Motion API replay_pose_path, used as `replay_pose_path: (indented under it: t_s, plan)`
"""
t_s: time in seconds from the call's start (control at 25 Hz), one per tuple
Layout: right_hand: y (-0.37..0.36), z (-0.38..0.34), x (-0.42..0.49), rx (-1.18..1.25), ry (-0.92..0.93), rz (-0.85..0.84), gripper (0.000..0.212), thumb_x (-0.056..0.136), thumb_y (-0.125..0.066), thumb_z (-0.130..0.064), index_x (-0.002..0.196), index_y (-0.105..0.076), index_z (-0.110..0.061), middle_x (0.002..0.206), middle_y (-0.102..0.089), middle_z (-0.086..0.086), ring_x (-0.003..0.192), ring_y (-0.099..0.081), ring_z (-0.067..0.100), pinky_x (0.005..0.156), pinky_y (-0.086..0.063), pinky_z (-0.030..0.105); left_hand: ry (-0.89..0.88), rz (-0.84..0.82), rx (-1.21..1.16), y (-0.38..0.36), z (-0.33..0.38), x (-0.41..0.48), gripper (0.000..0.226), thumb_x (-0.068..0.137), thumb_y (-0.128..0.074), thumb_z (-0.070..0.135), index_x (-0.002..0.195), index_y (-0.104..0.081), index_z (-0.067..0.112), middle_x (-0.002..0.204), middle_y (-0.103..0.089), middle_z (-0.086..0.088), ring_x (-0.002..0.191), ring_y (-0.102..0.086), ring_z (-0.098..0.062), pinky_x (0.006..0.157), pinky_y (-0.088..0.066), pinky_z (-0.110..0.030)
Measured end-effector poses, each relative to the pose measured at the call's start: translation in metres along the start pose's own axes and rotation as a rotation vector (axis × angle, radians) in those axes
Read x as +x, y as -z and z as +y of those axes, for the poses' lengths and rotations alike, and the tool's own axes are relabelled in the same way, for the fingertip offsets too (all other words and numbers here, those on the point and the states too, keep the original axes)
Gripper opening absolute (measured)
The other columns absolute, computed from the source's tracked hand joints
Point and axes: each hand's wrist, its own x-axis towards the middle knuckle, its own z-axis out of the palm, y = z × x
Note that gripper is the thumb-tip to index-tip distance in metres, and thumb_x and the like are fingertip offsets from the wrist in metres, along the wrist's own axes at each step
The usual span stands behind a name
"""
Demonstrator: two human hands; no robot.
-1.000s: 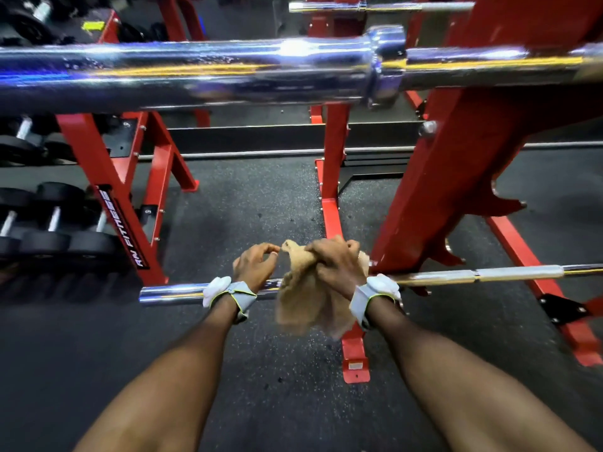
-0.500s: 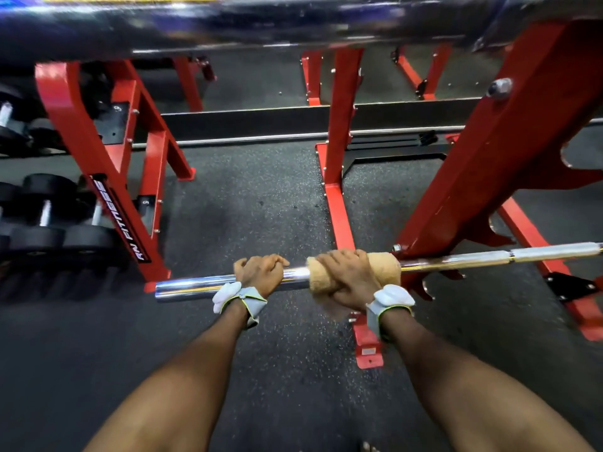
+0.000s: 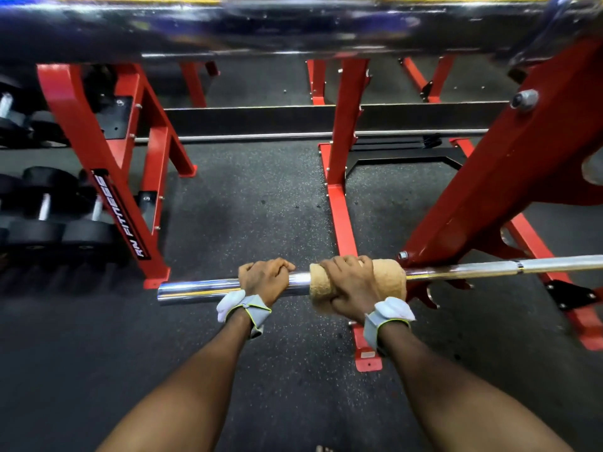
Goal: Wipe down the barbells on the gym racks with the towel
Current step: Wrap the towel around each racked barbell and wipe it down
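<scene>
Black dumbbells (image 3: 34, 234) sit at left above dark speckled rubber floor (image 3: 261, 197).

Tan towel (image 3: 388, 277) wrapped around chrome barbell (image 3: 199, 288)

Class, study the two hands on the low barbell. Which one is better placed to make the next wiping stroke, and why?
The right hand, probably. It holds the towel wrapped round the barbell; the left hand grips bare chrome and likely just steadies it.

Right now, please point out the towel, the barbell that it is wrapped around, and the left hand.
towel (image 3: 389, 278), head view, exposed cloth at its right end.
barbell (image 3: 195, 289), head view, shiny sleeve near its free end.
left hand (image 3: 263, 277), head view, back of the hand.
</scene>
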Motion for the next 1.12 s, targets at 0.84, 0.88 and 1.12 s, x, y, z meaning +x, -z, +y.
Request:
replay_pose_path:
  t_s: [0.84, 0.88, 1.12]
  plan:
    - [0.003, -0.069, 0.011, -0.061, -0.031, -0.102, 0.085, 0.057, -0.06, -0.027, 0.14, -0.042, -0.027, 0.131, -0.051, -0.002, 0.119, -0.05, 0.026, 0.097, -0.032, 0.046, 0.075, 0.148, -0.367, 0.077, -0.125, -0.004, 0.025, 0.086, -0.054, 0.022, 0.101, -0.073, 0.03, 0.109, -0.067, 0.003, 0.108, -0.061, -0.02, 0.099, -0.044, -0.041]
    - [0.002, -0.086, 0.013, -0.058, -0.103, -0.092, 0.083, 0.057, -0.061, -0.027, 0.139, -0.043, -0.026, 0.13, -0.051, 0.0, 0.118, -0.049, 0.027, 0.098, -0.031, 0.047, 0.093, 0.156, -0.322, 0.081, -0.141, -0.007, 0.025, 0.088, -0.056, 0.018, 0.102, -0.073, 0.029, 0.111, -0.067, 0.003, 0.111, -0.06, -0.019, 0.1, -0.043, -0.038]
    - [0.007, -0.127, 0.027, 0.01, -0.004, -0.172, 0.091, 0.067, -0.066, -0.03, 0.149, -0.027, -0.028, 0.144, -0.038, 0.0, 0.132, -0.037, 0.026, 0.106, -0.023, 0.048, 0.158, 0.036, -0.396, 0.086, -0.194, -0.025, 0.036, 0.078, -0.047, 0.03, 0.105, -0.071, 0.029, 0.111, -0.067, -0.003, 0.11, -0.06, -0.024, 0.1, -0.044, -0.039]
